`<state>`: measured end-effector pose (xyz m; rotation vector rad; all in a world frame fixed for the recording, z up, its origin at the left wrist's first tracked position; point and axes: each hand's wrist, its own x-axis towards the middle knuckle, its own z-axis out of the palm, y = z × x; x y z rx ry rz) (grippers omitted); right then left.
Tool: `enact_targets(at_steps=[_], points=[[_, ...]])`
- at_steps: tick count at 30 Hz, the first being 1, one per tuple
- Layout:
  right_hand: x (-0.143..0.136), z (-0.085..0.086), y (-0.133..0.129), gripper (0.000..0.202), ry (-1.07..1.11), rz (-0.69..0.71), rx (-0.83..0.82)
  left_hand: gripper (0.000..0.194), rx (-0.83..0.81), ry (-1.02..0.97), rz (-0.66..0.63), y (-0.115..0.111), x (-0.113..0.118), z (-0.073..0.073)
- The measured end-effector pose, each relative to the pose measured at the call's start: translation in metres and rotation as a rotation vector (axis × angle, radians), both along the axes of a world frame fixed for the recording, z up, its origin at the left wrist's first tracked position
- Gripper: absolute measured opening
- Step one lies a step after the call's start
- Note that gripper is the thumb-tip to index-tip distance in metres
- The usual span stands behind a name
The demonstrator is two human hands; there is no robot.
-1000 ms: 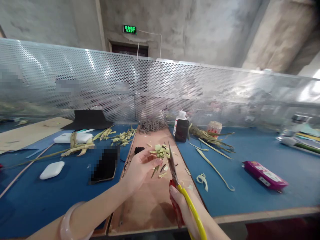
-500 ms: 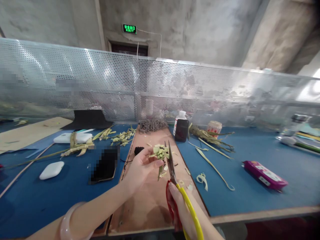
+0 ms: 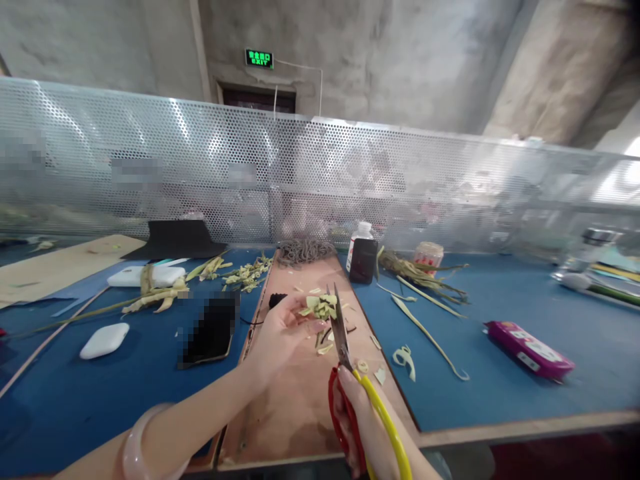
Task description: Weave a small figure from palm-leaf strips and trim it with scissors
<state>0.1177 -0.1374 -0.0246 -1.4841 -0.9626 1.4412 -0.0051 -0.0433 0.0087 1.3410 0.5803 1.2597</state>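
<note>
My left hand [image 3: 285, 333] pinches a small pale green bundle of folded plant strips [image 3: 323, 307] between thumb and fingers, above a light wooden board [image 3: 280, 407]. Its other side is hidden by my fingers. My right hand [image 3: 363, 410] is closed round the red and yellow handles of a pair of scissors [image 3: 343, 333]. The blades point away from me, slightly apart, right beside the bundle. Small pale clippings [image 3: 380, 375] lie scattered on the board beneath.
A phone [image 3: 210, 330] and a white case [image 3: 104, 341] lie left on the blue mat. Dried strips [image 3: 425, 273], a bottle [image 3: 363, 253] and a purple pack [image 3: 530, 350] are to the right. Grey cord [image 3: 306, 252] is piled before the perforated metal screen [image 3: 200, 153].
The bundle has turned a little in my left fingers, and the strip hanging below it looks different. The scissors have tilted slightly, their tips staying close to the bundle.
</note>
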Motion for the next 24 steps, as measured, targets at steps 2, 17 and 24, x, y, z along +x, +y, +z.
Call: enact_targets(at_steps=[2,17,24], points=[[0.002,0.001,-0.002,0.051,0.062,-0.002,-0.037,0.027,0.014,0.017,0.011,0.000,0.000,0.001],[0.007,-0.005,0.004,0.052,0.290,0.013,0.004,0.033,-0.080,-0.011,0.005,0.005,-0.001,0.000],[0.014,0.004,-0.003,0.044,0.091,-0.060,0.150,0.030,-0.187,-0.109,-0.029,0.007,-0.001,0.000]])
